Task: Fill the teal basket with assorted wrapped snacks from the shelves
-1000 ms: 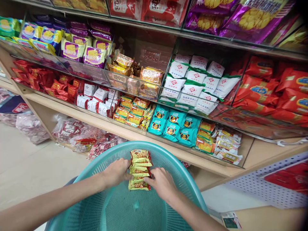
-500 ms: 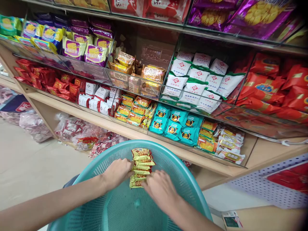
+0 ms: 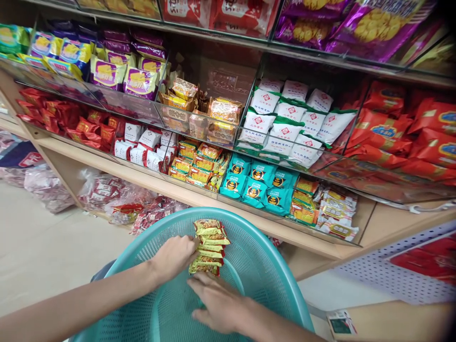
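Note:
A row of yellow-and-red snack packets (image 3: 211, 242), lined up one behind another, is inside a large teal plastic basket (image 3: 274, 256) with perforated walls. My left hand (image 3: 178, 256) is closed, its fingertips at the left side of the row and partly hidden by the knuckles. Below the near end of the row, my right hand (image 3: 221, 299) has its fingers spread, the fingertips by the nearest packet and the thumb apart. Nothing shows in the right hand.
Beyond the basket stands a shelf (image 3: 278, 223) with clear-fronted bins. They hold teal packets (image 3: 254, 187), white-and-green packets (image 3: 285, 118), red packets (image 3: 384, 128) and purple ones (image 3: 109, 71). Clear bags of red packets (image 3: 107, 190) lie low at the left.
My right hand has moved down and left from the right side of the packet row, and its fingers have opened. My left hand stays at the row's left side.

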The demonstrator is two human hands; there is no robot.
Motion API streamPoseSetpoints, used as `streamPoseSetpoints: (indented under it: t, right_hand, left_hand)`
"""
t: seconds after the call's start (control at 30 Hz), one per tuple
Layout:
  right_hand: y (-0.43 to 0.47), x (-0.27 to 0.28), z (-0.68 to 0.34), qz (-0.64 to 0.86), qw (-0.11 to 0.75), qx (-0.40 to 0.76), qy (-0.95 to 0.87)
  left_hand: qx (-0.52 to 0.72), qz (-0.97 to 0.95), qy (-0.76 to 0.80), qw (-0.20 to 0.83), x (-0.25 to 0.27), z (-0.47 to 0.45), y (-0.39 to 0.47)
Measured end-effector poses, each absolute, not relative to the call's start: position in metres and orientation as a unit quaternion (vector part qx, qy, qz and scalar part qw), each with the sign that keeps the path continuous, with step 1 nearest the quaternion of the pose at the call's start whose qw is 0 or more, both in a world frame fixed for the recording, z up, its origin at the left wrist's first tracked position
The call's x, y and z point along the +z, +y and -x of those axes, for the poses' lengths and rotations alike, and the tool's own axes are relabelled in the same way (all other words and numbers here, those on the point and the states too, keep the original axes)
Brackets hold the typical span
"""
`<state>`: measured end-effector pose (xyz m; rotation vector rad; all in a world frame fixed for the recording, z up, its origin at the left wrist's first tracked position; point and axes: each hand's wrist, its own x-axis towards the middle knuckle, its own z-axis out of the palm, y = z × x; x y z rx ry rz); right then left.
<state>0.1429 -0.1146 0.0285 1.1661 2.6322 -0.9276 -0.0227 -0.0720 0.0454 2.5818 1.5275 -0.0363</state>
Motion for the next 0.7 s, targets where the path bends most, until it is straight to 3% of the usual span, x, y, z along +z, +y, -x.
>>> streamPoseSetpoints:
  t: [0.3,0.43,0.7]
  right_hand:
    - [-0.113,0.029,-0.142,-0.38,0.072,-0.303,0.871]
    - [-0.115,0.028,-0.144,-0.381,0.077,-0.3,0.871]
    - [-0.114,0.023,-0.144,-0.378,0.083,-0.288,0.876]
  left_hand:
    - [0.017,-0.811,0.563,0.156,0.05,0.033,-0.071]
    - [0.103,-0.771,0.603,0.177,0.058,0.041,-0.057]
    - [0.232,-0.798,0.499,0.245,0.061,0.03,-0.044]
